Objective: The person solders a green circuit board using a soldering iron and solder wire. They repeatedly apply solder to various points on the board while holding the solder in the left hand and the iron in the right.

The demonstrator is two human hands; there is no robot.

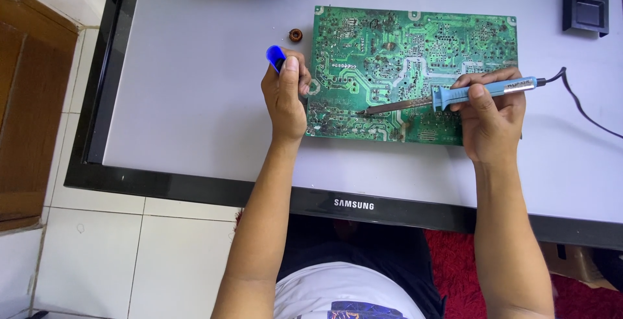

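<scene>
Your right hand (490,114) has its grip closed on the soldering iron (454,96), tip on the green circuit board (415,46) mid-tabletop; your left hand (285,95) clasps what seems a blue desoldering pump (275,56).

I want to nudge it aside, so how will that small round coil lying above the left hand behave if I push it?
The small coil is ring-shaped and lies flat on the grey surface, so it would probably slide rather than roll. It looks tiny beside the left hand, so likely light and easily flicked away. Tipped onto its edge, it may roll toward the circuit board.
</scene>
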